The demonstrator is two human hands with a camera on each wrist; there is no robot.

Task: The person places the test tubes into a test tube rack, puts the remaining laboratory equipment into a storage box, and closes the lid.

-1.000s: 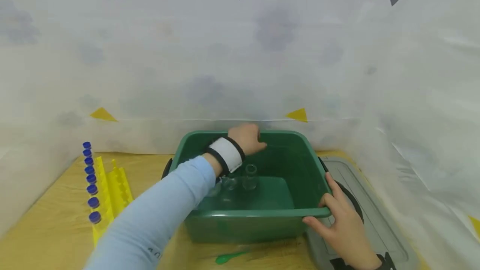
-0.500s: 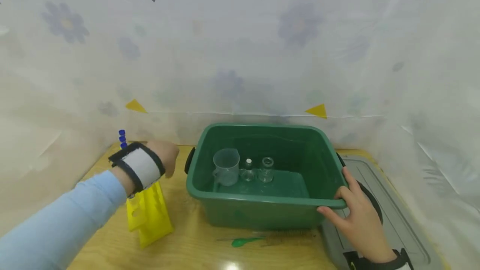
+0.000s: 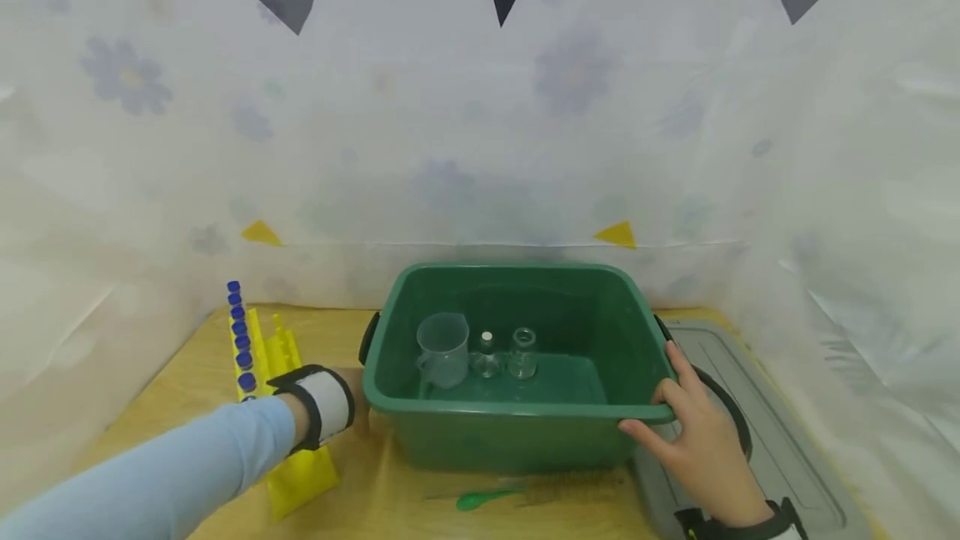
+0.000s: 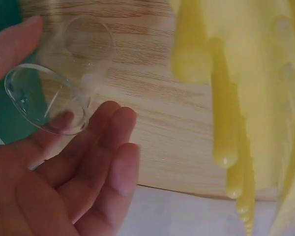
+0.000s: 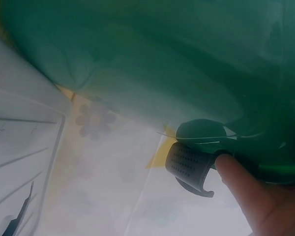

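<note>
Left hand (image 3: 352, 407) is low on the counter (image 3: 187, 373), between the yellow rack (image 3: 281, 407) and the left wall of the green tub (image 3: 510, 432). In the left wrist view its fingers (image 4: 103, 162) curl around a small clear glass flask (image 4: 54, 93), which lies tilted with its mouth toward the palm, over the wood, just beside the tub edge; the thumb sits on the far side of the glass. So left is grasping the flask. In the head view the flask itself is hidden behind the wrist strap. The rack, just left of that hand, carries a row of blue-capped tubes (image 3: 238, 332) running away from it. Right hand (image 3: 693, 440) grips the tub's near right corner rim, fingers hooked over the edge, thumb along the outside; the right wrist view shows a fingertip against the dark handle (image 5: 191, 169). Under and to the right of that hand lies a grey lid (image 3: 780, 440). Inside the tub, between the two hands: a clear measuring cup (image 3: 442, 348), a small capped bottle (image 3: 486, 355) and an open glass bottle (image 3: 522, 352), standing upright in a row. A green spoon (image 3: 480, 497) lies on the counter in front of the tub, nearer than both hands.
</note>
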